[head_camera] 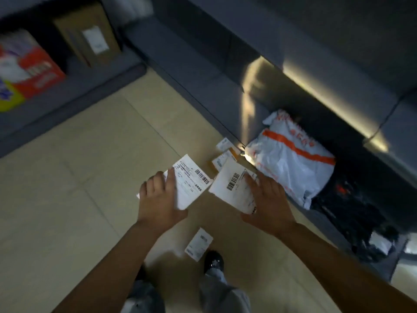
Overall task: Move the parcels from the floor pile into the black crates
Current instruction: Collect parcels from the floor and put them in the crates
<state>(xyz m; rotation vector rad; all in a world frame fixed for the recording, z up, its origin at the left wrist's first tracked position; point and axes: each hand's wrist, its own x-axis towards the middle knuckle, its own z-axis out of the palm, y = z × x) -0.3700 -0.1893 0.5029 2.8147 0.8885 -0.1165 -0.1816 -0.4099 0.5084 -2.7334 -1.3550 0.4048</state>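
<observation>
My left hand (159,199) grips a small white parcel (191,181) with a barcode label, thumb on top. My right hand (267,199) holds a second white labelled parcel (232,186), fingers lying over its right edge. Both are lifted above the beige tiled floor. Beyond them several small parcels (222,155) lie on the floor by the shelf base. One more small white parcel (199,244) lies on the floor near my shoe. At the right, a black crate (352,190) under the shelf holds a white bag with an orange stripe (291,159) and dark packages.
Dark grey shelving (203,71) runs along the back and right. On the low left shelf stand a brown carton (90,37) and a red and white printed box (27,68). My legs and a black shoe (213,262) are below.
</observation>
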